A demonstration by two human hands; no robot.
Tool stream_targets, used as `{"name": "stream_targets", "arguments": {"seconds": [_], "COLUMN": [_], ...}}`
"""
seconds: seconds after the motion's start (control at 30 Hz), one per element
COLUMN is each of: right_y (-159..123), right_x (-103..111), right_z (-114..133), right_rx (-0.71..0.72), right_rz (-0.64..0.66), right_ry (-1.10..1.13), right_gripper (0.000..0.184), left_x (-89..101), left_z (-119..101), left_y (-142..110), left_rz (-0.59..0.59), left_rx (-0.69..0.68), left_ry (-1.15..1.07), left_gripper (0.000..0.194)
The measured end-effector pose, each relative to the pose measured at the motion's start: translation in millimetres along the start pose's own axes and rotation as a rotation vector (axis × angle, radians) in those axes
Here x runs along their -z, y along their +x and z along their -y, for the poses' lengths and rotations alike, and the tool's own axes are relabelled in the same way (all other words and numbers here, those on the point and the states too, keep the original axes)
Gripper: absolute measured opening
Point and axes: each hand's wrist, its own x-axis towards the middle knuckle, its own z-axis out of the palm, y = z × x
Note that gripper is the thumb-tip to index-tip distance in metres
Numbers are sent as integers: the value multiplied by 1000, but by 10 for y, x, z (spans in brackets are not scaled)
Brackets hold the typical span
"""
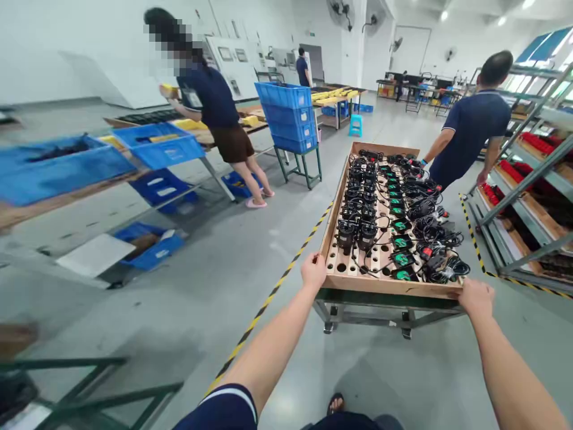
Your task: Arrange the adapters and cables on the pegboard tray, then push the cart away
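Note:
A wooden tray lies on a wheeled metal cart in front of me. My left hand is closed around the tray's near left corner. At the near right corner my right hand grips the same rim. Inside the tray stand rows of black cylindrical devices at the left, set in a board with round holes. Flat black pieces with green faces run down the middle. Coiled black cables, some with red parts, fill the right side.
A person in navy walks at the cart's far right, beside metal shelving with red items. Stacked blue crates stand on a green stand. Another person works at a left bench with blue bins. Yellow-black tape marks the floor.

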Motion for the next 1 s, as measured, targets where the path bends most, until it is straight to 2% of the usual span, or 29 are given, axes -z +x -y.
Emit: {"name": "stream_targets", "arguments": {"seconds": [0.13,0.3,0.43,0.73,0.87,1.0], "right_y": [1036,2389,3441,5814,6863,7899], "right_x": [52,124,224,506,537,562], "right_z": [197,425,574,744,913,1146], "right_rx": [43,51,66,39,27,2], "right_rz": [-28,-67,-52,-11,4,-6], "right_ry": [24,49,79,16,-20,-30], "right_gripper": [25,36,32,48,48,40], "left_x": [-589,-1400,-2100,-3722,-4379,-4981], "left_z": [-153,-430,-720,-1258,-1472,-1648], "left_y": [914,2012,2778,4572,5367,6203], "left_rz": [7,9,-24,-54,-33,-2], "left_rx": [7,10,50,18,-25,-18], "left_ry": [37,56,78,52,-9,3], "left_gripper": [27,32,36,30,29,29]}}
